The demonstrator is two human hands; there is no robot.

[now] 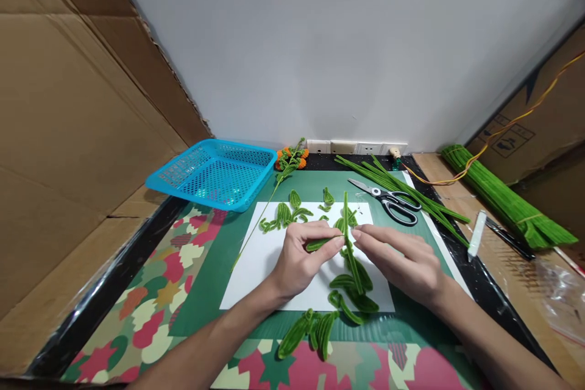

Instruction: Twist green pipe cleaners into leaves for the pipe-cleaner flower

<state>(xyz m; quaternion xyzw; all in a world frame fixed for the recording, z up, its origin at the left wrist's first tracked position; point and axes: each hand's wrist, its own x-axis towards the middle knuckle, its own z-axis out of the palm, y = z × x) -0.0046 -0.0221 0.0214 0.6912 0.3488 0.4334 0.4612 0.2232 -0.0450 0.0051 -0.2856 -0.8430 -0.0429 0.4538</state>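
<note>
My left hand (299, 259) pinches a small green pipe-cleaner leaf (319, 244) and presses its tip against a green pipe-cleaner stem (348, 231). My right hand (402, 262) grips that stem with its fingertips, right beside the left fingers. The stem carries several looped leaves (359, 292) lower down, lying on a white sheet of paper (269, 256). More loose green leaves (292, 212) lie at the sheet's far edge, and several (311, 329) lie near me.
A blue plastic basket (214, 172) sits at the back left. Scissors (388, 198) and straight green pipe cleaners (406, 192) lie at the back right, a tied green bundle (503, 198) farther right. An orange-flowered stem (287, 164) rests behind the paper. Cardboard walls stand on both sides.
</note>
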